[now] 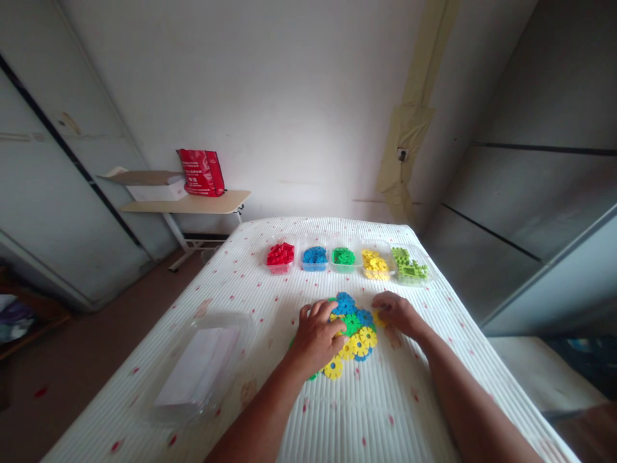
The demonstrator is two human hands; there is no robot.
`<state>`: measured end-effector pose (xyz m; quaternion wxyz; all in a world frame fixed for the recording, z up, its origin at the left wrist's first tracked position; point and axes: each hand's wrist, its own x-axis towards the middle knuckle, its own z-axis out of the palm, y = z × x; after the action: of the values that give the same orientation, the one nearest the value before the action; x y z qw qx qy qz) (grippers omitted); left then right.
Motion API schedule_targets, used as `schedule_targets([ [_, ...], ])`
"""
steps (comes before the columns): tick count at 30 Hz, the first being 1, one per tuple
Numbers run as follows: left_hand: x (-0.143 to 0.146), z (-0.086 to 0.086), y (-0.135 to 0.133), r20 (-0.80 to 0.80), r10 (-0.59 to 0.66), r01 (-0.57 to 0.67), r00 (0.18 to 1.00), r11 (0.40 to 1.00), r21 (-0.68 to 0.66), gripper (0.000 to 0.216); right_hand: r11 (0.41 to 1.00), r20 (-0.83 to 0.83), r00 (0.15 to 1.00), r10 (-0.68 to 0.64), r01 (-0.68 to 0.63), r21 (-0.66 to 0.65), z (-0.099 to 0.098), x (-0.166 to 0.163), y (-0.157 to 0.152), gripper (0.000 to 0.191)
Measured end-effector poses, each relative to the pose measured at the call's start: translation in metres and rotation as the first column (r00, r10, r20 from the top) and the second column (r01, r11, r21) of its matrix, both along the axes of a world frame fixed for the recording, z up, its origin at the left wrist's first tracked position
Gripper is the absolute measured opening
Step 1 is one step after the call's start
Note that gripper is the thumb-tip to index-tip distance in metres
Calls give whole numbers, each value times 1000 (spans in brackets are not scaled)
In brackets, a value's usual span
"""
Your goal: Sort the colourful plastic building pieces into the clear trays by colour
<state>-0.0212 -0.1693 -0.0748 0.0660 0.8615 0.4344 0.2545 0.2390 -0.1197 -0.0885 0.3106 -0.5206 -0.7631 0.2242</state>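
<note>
A cluster of flat, gear-shaped plastic discs (355,329) in blue, green and yellow lies on the white ribbed table cover (366,411). My left hand (315,334) rests on the cluster's left side with its fingers curled over the pieces. My right hand (396,312) sits at the cluster's right edge, fingers bent and pinched on a yellow disc (378,317). Beyond the hands stands a row of small clear tubs: red pieces (280,254), blue (314,256), green (343,256), yellow (376,263) and light green (409,265).
A clear plastic box with white contents (200,363) lies on the table at the left. Off the table, a side table (187,204) against the wall carries a cardboard box (154,186) and a red bag (201,172). Grey cabinets (530,193) flank the right.
</note>
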Motion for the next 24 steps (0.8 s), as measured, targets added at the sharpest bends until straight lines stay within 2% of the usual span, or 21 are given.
schedule_targets([
  [4,-6,0,4,17,40,-40,999,999,-6,7,999,-95,995,13,-17,-39,2,-2,-5,18],
  [9,-16,-6,11,49,90,-90,995,996,6,4,993,-154,984,91,-102,-63,9,-11,-11,26],
  [16,-24,-9,16,10,193,-193,981,981,-14,4,986,138,977,165,-167,2,18,-27,-14,27],
  [20,-31,-7,19,-23,267,-268,963,962,-58,8,989,209,967,148,-147,-22,20,-28,-13,29],
  [24,-38,-5,19,-15,273,-274,962,957,-92,11,997,254,964,81,-75,-35,16,-28,-12,29],
])
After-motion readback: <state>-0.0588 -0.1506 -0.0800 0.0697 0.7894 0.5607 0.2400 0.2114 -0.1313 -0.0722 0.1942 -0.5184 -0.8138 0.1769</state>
